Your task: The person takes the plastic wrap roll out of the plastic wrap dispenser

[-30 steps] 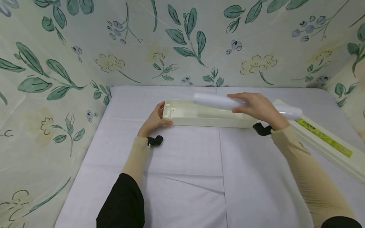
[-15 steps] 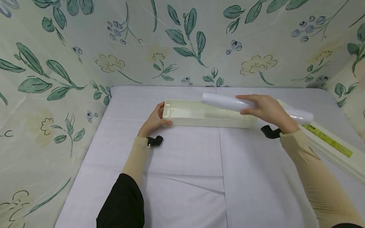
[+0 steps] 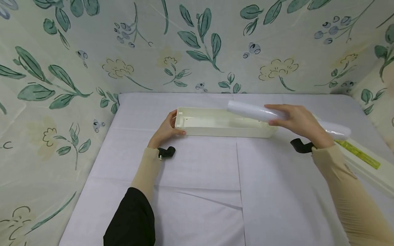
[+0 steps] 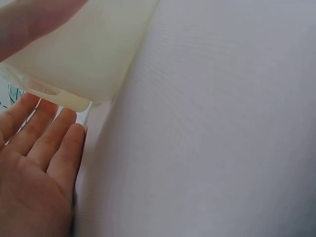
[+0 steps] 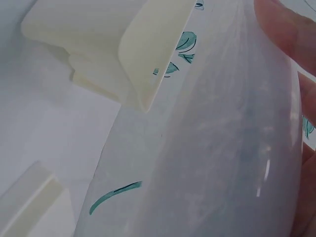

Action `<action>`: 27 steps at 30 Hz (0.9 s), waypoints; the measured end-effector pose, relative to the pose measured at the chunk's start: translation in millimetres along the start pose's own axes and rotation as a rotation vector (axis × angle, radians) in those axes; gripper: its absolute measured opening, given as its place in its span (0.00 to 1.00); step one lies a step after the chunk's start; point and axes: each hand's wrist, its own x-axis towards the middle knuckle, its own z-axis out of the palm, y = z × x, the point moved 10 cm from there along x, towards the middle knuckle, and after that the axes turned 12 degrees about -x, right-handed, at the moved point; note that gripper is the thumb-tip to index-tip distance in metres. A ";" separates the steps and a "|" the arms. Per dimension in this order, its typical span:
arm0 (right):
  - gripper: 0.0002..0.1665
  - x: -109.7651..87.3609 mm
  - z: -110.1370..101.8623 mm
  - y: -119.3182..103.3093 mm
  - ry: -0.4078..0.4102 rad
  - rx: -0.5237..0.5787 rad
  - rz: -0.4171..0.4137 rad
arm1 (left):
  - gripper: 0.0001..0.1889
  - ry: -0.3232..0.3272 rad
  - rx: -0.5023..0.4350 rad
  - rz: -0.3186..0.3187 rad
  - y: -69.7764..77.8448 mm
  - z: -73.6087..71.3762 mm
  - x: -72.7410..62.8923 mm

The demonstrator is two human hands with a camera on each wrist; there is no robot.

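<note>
An open-topped, long cream plastic box (image 3: 224, 132) lies on the table in the head view. My left hand (image 3: 164, 130) grips its left end, thumb on the front wall and fingers round the end; the left wrist view shows those fingers (image 4: 43, 133) at the box's edge. In my right hand (image 3: 297, 121) is a shiny, see-through roll of plastic wrap (image 3: 252, 111), held with the thumb in front and fingers over it. The roll slants above the box's right end, its left tip over the box. The palm and wrist hide part of the roll.
A long cream lid-like piece (image 3: 373, 177) with a yellow label (image 3: 360, 155) lies slanted on the table at the right. A white cloth (image 3: 197, 164) with creases covers the table. Floral fabric (image 3: 147, 44) hangs behind and beside it.
My right hand has carried the roll of plastic wrap rightward and slightly nearer, uncovering more of the box's inside. My left hand and the box have stayed in place.
</note>
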 end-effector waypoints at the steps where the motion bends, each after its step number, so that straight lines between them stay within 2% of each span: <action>1: 0.35 -1.2 -0.2 1.8 0.000 0.005 0.006 | 0.55 -0.002 -0.001 0.001 0.3 0.3 0.0; 10: 0.37 -12.4 -0.1 19.6 -0.030 0.035 0.068 | 0.55 0.006 -0.009 -0.014 0.1 -0.1 0.1; 20: 0.39 -26.5 -1.5 40.3 -0.008 0.050 0.118 | 0.54 0.006 -0.011 -0.003 2.1 1.2 -0.7; 27: 0.39 -36.1 -1.5 51.7 0.018 0.054 0.141 | 0.55 0.002 0.001 -0.025 3.9 2.5 -3.4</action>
